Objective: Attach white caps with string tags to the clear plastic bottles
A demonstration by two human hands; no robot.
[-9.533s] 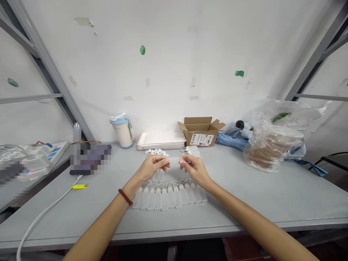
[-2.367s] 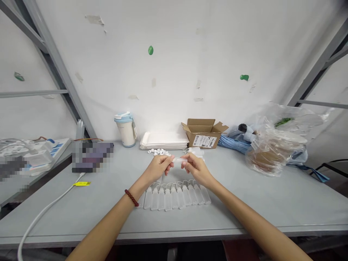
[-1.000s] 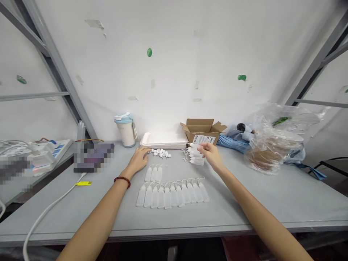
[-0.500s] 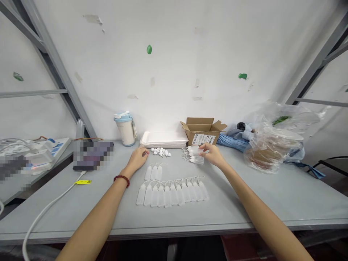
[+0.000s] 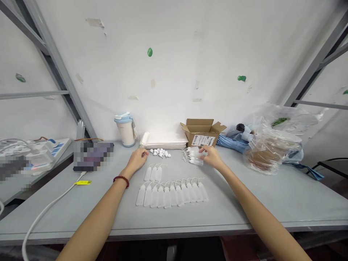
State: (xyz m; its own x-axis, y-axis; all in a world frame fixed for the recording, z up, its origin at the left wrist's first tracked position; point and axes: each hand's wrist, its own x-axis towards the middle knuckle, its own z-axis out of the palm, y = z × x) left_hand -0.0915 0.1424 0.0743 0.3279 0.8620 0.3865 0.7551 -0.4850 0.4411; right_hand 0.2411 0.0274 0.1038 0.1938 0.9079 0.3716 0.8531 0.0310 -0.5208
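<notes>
A row of several small translucent squeeze bottles (image 5: 172, 190) lies on the grey table (image 5: 244, 203) in front of me, with three more bottles (image 5: 153, 173) just behind it. My left hand (image 5: 137, 159) rests curled beside a little heap of white caps (image 5: 161, 153), fingertips pinched at its edge. My right hand (image 5: 211, 156) reaches into a pile of uncapped bottles (image 5: 192, 156) and its fingers close on one of them.
Along the wall stand a blue-lidded cup (image 5: 125, 129), a stack of white trays (image 5: 164, 140), an open cardboard box (image 5: 202, 132), blue cloth (image 5: 236, 139) and crumpled plastic bags (image 5: 274, 137). A white cable (image 5: 46, 212) with a yellow tag runs off the left front.
Both hands held one bottle together over the rows, then parted. The left went to the cap heap, the right to the bottle pile, where it has lowered onto a bottle.
</notes>
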